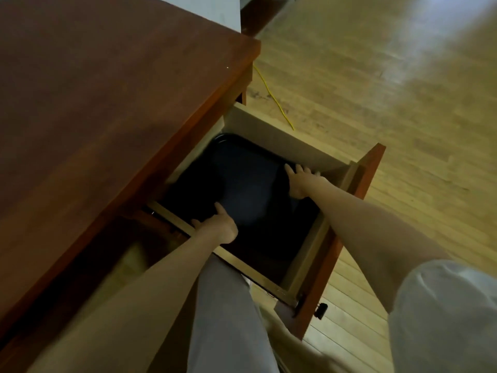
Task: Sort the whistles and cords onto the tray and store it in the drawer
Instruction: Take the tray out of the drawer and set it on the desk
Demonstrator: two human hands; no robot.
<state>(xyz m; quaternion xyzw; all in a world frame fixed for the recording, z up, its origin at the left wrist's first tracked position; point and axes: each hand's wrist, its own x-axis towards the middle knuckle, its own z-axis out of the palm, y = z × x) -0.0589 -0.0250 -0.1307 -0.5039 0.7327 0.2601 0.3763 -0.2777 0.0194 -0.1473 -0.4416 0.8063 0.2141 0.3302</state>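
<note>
Two bare forearms reach down and forward from the bottom of the view, a grey trouser leg (226, 319) between them and a pale rolled sleeve (443, 313) on the right arm. Left hand (217, 227) is at the near-left rim of the tray (250, 179): thumb laid straight on top, pointing inward, the fingers (196, 224) tucked over the rim beside the drawer's side wall, so it grips the tray. Right hand (301, 181) sits at the opposite rim, palm down, fingers (309, 170) spread and fairly straight on the edge, thumb out to the left; whether any curl beneath the rim I cannot tell. Tray is black, rounded at the corners, lying flat inside the pulled-out drawer (282, 138) and filling most of its floor, with its far-left corner under the edge of the surface (107, 103). Frame is dim and motion-blurred, so what lies on the tray cannot be made out. Drawer has pale wooden walls and a reddish front panel (338, 232) standing out to the right. Surface above is bare reddish-brown wood. Beyond, a light plank floor (376, 90), with a thin yellow cable (271, 98) running across it from under the surface's corner.
</note>
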